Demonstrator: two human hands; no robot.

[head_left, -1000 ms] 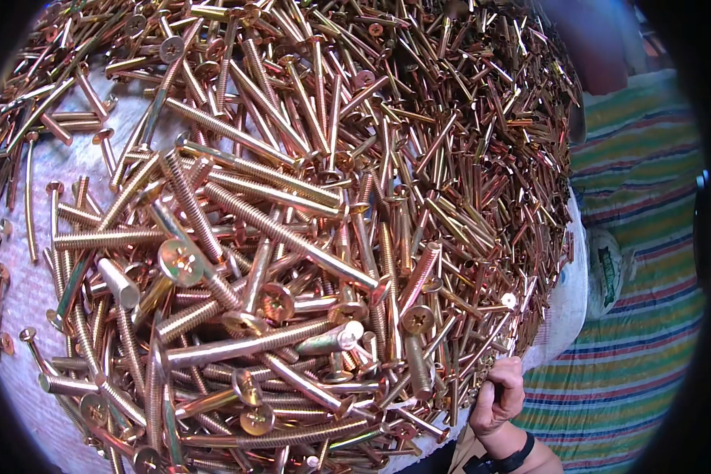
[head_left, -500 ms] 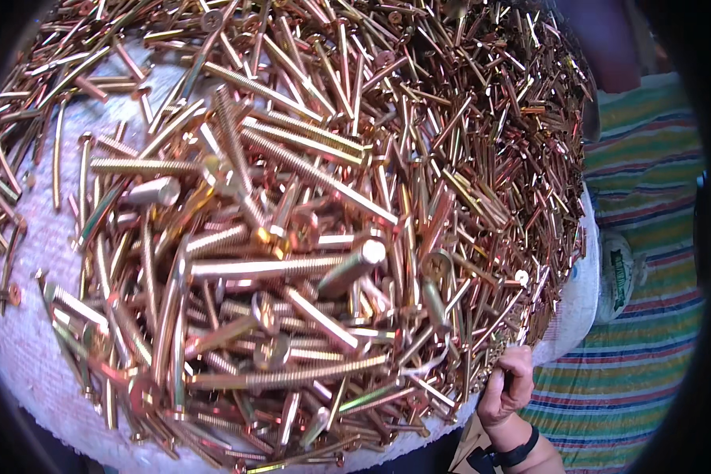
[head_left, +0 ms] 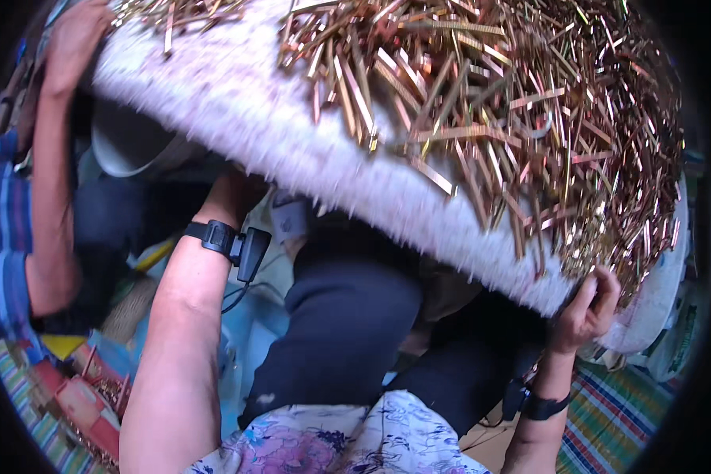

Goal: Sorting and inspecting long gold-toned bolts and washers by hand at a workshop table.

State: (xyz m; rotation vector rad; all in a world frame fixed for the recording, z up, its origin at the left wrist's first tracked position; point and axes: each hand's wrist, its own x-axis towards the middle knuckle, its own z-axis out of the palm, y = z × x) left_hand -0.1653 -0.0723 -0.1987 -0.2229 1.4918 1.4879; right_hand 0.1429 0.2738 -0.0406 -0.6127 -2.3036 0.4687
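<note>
A pile of long, brassy machine screws (head_left: 458, 87) lies on a white woven sack (head_left: 292, 170) with a frayed near edge. At the sack's near right corner, beside a cluster of screws, my right hand (head_left: 584, 320) has its fingers curled closed over the edge. My left hand (head_left: 233, 193) reaches beneath the near edge on the left, and its fingers are hidden there. Black bands with small devices are on both my wrists.
A co-worker in a striped shirt (head_left: 4, 237) stands at the left, a hand (head_left: 79, 35) at the sack's far left corner. Below lie a white bucket-like container (head_left: 126, 142), a red plastic tray (head_left: 87, 407) with screws, and a striped mat (head_left: 616, 419).
The view has shifted, so the screws and sack now sit higher and farther right. My left arm and the co-worker have come into view. My right hand stays at the sack's edge.
</note>
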